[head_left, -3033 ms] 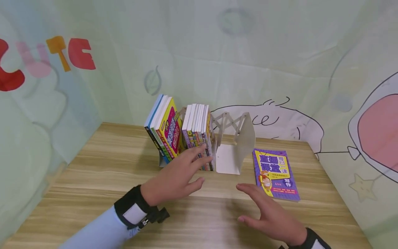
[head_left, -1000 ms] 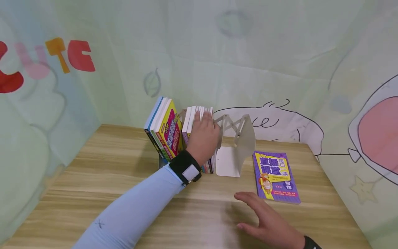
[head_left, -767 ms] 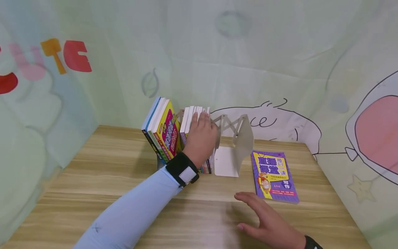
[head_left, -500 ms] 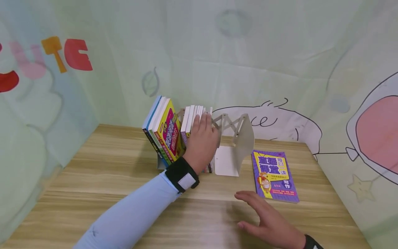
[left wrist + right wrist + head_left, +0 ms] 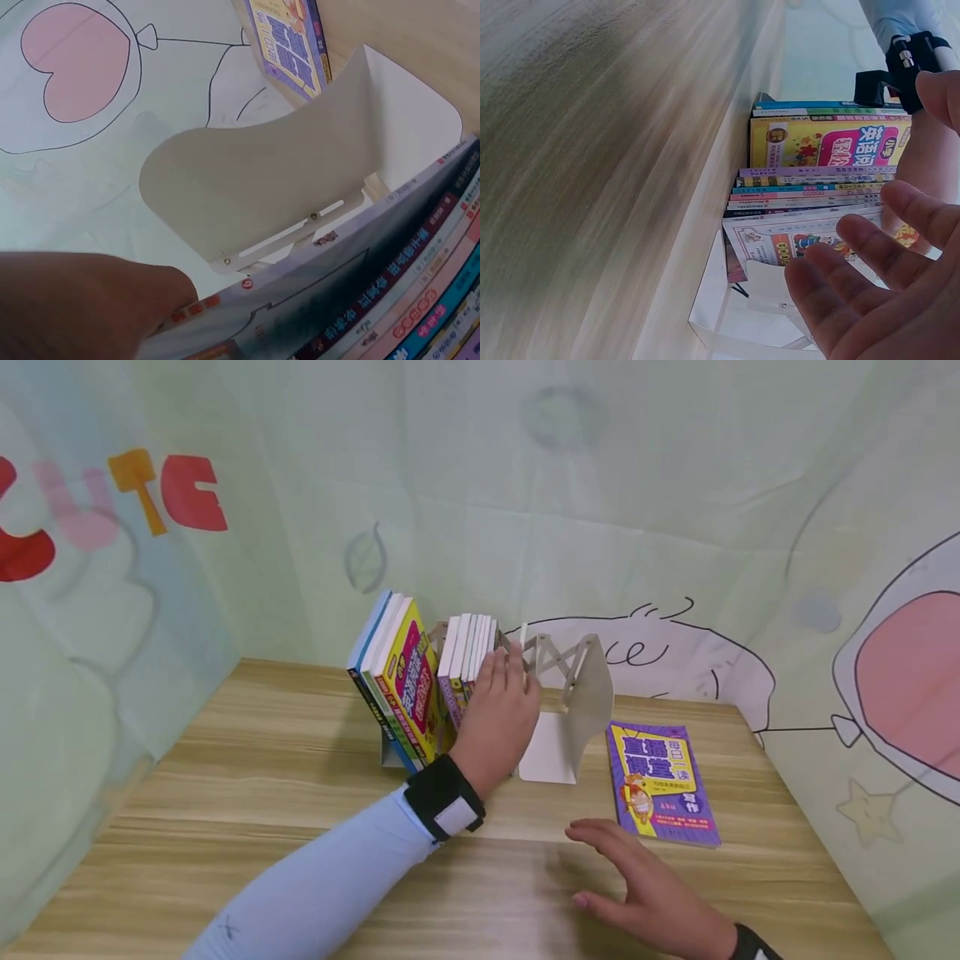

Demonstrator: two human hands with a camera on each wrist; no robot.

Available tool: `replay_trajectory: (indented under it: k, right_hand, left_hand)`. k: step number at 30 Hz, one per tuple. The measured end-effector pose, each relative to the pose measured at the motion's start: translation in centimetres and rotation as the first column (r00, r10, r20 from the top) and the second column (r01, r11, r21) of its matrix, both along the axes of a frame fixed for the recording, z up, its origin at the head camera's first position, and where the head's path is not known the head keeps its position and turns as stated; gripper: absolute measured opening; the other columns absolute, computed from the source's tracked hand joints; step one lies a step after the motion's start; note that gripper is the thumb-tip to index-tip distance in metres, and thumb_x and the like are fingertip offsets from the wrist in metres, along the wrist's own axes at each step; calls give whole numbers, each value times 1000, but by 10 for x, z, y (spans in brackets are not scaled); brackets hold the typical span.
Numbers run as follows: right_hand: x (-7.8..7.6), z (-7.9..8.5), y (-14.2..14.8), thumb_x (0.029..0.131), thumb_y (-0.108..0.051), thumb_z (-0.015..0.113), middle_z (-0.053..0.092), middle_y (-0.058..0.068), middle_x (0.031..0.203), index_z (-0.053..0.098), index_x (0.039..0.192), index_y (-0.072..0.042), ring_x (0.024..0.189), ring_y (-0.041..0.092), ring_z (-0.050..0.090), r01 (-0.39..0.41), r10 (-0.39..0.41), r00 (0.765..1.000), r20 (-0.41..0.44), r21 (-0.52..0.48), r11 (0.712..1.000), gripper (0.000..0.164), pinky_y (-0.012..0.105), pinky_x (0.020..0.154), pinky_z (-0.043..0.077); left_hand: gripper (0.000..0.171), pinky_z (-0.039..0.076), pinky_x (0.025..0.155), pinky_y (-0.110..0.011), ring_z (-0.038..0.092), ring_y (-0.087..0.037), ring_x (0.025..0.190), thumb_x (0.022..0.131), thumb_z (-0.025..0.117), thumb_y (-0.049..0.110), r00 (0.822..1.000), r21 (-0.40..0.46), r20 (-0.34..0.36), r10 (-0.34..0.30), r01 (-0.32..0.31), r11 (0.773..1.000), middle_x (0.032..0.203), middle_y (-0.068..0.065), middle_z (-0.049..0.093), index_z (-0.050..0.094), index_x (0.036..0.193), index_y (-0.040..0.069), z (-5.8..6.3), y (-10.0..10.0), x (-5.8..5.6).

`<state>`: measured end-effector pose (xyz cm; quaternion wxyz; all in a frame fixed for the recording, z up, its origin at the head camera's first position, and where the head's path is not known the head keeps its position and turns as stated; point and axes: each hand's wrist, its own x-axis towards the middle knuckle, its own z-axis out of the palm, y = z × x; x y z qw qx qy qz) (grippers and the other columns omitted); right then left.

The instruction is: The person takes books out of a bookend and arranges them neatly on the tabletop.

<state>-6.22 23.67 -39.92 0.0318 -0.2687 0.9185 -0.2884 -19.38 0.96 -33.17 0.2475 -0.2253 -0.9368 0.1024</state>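
Observation:
My left hand (image 5: 498, 722) reaches over the right end of a row of thin books (image 5: 467, 647) and pinches the outermost one. That thin book (image 5: 262, 300) leans away from its neighbours, as the left wrist view shows; in the right wrist view its pale cover (image 5: 769, 238) faces the free section. The row stands in a folding metal book rack (image 5: 591, 697), whose right section holds no book. Low over the table, my right hand (image 5: 652, 889) holds nothing, with fingers spread and thumb apart.
Thicker books (image 5: 397, 685), one with a yellow cover, lean left at the rack's left end. A purple book (image 5: 663, 789) lies flat right of the rack on the wooden table (image 5: 285, 727). A printed cloth (image 5: 465, 460) hangs behind.
My left hand went from above the table's middle up to the row's top, then shifted slightly right, tilting the outermost book away from the others. My right hand stays nearly still.

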Motion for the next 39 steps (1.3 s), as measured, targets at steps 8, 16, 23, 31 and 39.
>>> replay_trajectory:
  k: [8,16,23,31,39]
  right_hand:
    - [0,1,0,93,-49,67,49,-17,143,44,142,-43,128,12,54,2,-2,1000,25,0,1000,54,39,101,53]
    - [0,2,0,94,-51,64,49,-17,142,45,142,-42,127,12,54,2,-1,999,51,-16,1000,53,39,100,54]
    - [0,1,0,94,-49,64,51,-16,141,47,141,-41,126,11,55,-5,7,999,48,-45,999,51,38,98,55]
    - [1,0,-1,94,-47,65,51,-16,140,48,140,-40,125,11,55,-11,12,999,37,-50,999,50,37,97,55]
    - [1,1,-1,94,-51,63,51,-15,141,49,139,-40,125,13,55,3,-1,998,68,-33,999,48,38,97,55]
  left_hand:
    - [36,55,70,-24,66,-15,76,100,60,20,998,45,-52,-27,30,999,155,-27,37,63,132,5,-4,5,6]
    - [31,45,50,-20,49,-7,54,100,61,21,994,45,-111,-24,29,999,154,-25,40,67,127,7,-6,6,8]
    - [28,44,47,-19,47,-7,52,100,60,19,996,49,-88,-32,36,998,156,-25,38,67,124,6,-6,5,11]
    - [26,42,46,-18,47,-7,52,100,59,17,996,48,-72,-50,53,997,157,-25,36,68,122,6,-7,4,14]
    - [29,43,48,-18,47,-8,54,100,60,17,997,83,-40,-66,69,994,159,-24,33,65,127,5,-9,0,18]
